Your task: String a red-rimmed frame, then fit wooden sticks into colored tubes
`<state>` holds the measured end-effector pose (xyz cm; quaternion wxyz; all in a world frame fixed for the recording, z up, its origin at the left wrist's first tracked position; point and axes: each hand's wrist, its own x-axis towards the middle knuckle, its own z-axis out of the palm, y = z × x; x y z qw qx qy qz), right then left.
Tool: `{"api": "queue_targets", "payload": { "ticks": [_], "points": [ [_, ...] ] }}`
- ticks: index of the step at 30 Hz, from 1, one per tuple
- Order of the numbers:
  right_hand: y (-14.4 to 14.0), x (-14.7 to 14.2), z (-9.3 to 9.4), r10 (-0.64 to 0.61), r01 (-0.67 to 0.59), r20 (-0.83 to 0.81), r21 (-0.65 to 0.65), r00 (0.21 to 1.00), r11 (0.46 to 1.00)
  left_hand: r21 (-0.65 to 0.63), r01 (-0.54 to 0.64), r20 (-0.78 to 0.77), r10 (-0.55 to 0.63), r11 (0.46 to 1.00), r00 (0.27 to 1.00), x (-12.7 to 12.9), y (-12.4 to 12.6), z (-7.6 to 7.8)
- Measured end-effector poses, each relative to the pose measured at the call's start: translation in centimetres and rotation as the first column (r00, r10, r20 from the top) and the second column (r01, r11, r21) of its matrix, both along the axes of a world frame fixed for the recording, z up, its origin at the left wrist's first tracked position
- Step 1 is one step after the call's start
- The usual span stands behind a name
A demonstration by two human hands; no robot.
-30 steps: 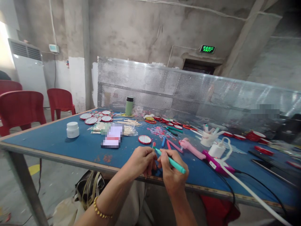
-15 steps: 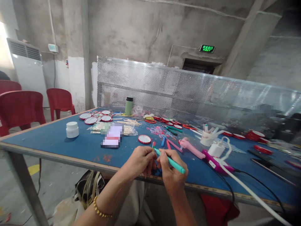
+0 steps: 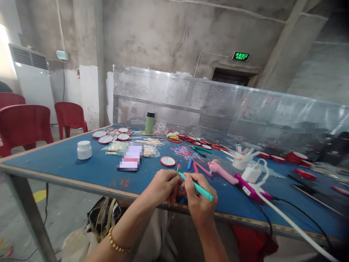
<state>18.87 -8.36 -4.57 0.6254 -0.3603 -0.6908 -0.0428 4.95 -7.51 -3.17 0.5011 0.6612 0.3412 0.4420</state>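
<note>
In right hand [image 3: 200, 203]: teal pen [image 3: 196, 187]

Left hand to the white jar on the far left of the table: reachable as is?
Probably yes. The white jar stands alone on bare blue table, nothing between it and the left hand. But that hand is pinched on a small piece it would need to free first.

Both forearms are bare, with no sleeves. A gold beaded bracelet [image 3: 117, 243] circles the left wrist, well below the left hand [image 3: 163, 186]. The right hand [image 3: 199, 202] wears nothing.
</note>
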Motion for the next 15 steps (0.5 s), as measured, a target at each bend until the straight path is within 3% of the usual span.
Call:
{"api": "queue_targets", "payload": {
  "ticks": [15],
  "points": [
    [-0.09, -0.13, 0.29, -0.029, 0.027, 0.042, 0.029, 0.999, 0.999, -0.002, -0.01, -0.003, 0.01, 1.0, 1.0, -0.07, 0.1, -0.13]
  ]
}}
